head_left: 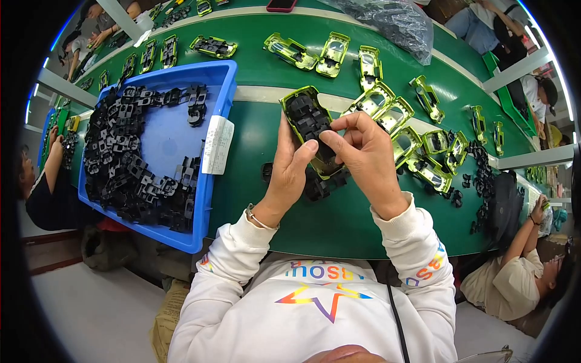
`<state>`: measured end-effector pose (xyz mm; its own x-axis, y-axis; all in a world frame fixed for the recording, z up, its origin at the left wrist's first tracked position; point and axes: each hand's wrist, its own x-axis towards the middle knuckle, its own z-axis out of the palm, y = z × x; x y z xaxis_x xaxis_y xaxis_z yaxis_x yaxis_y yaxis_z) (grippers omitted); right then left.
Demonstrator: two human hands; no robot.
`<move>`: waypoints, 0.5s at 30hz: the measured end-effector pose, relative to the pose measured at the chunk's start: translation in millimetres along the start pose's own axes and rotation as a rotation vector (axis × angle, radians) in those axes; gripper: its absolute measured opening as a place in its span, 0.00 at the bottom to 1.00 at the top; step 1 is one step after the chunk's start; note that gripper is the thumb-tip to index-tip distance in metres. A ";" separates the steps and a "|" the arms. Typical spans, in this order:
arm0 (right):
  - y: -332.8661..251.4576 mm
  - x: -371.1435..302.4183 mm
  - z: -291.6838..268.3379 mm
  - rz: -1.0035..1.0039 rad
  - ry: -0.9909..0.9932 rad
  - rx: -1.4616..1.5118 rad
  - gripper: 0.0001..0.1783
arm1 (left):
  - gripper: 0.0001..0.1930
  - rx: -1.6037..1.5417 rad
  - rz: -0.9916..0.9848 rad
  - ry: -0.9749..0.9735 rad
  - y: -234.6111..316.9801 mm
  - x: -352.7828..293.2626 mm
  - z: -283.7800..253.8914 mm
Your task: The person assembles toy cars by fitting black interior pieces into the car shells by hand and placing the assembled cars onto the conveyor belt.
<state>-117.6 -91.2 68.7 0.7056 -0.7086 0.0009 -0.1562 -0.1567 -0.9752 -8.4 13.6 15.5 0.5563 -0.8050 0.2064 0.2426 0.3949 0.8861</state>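
Nearest you, at the lower middle of the frame, are the white sleeves (245, 248) of your sweatshirt. Your left hand (287, 172) is clamped on a green toy car shell (298, 92) just above the frame's middle, its thumb along the near part. The shell is tilted, with a black insert (307, 115) lying inside it. Your right hand (368, 160) comes over the shell's right side, thumb and bent forefinger close together at the insert; you can't tell from here whether anything is pinched between them. Below the shell, a few loose black parts (318, 189) show on the green bench (339, 227).

To the left stands a blue tray (207, 193), heaped with black pieces (118, 142) along its left and lower parts, a white paper label (218, 145) on its right wall. Right of your hands, more green shells (433, 172) lie clustered, with small black parts (481, 181) scattered beyond them toward the right.

Farther up, other shells (333, 54) lie spread across the bench, and a clear plastic bag (393, 24) of dark pieces rests at upper right. Co-workers sit at both sides.
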 end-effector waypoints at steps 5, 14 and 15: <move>11.6 3.4 -8.6 -0.170 0.084 -0.146 0.17 | 0.34 -0.113 -0.034 -0.009 2.4 0.3 5.8; 14.0 2.2 3.2 0.129 -0.051 0.208 0.17 | 0.32 0.007 -0.068 0.096 -3.4 -4.9 11.1; 16.5 3.4 4.4 0.144 -0.040 0.193 0.17 | 0.33 -0.004 -0.082 0.108 -4.0 -4.4 10.5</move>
<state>-114.8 -93.2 51.6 0.7127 -0.6861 -0.1459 -0.1250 0.0805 -0.9889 -20.2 10.9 15.4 0.6167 -0.7823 0.0877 0.2935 0.3319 0.8965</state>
